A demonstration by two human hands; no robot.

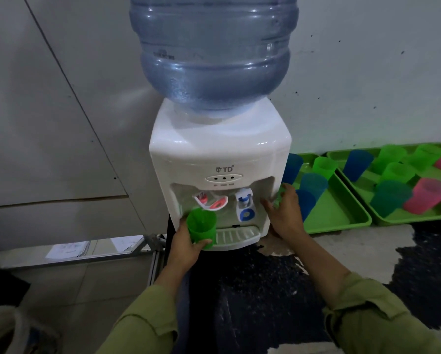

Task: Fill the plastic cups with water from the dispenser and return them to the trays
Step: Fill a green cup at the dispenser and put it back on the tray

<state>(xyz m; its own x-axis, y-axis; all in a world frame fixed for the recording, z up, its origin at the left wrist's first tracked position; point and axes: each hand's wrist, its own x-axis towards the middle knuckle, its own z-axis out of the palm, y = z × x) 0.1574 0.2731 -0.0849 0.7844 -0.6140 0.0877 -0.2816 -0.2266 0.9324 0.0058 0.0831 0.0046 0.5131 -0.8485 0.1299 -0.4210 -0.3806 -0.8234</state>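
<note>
- Currently gripping a green plastic cup (pixel 201 229) in the left hand (pixel 186 241), fingers curled round its wall, mouth up, just below the red tap (pixel 210 200) and at the left end of the drip tray (pixel 236 236).
- Clutching what looks like a second green cup (pixel 279 198) in the right hand (pixel 285 215), close against the right flank of the dispenser (pixel 219 146); too blurred to say more of that grip than curled fingers.
- Probably about to start a fill: no water visible in the left-hand cup, neither tap pressed.
- Risk of drawing hot water by lining up under the red tap instead of the blue tap (pixel 245 203); likely to soften thin plastic and scald fingers wrapped round the wall.
- Risk of a missed stream: held low and a little off to the left of the spout, so liable to splash past the rim onto the worktop (pixel 278 277).
- Risk of fumbling the lever with both hands occupied; nudging it with a cup rim could tip that cup.
- Risk on the return: near tray (pixel 331 213) and far tray (pixel 418 217) crowded with blue, green and pink cups (pixel 398 172), so easy to knock a neighbour or slop water when setting a full one down.
</note>
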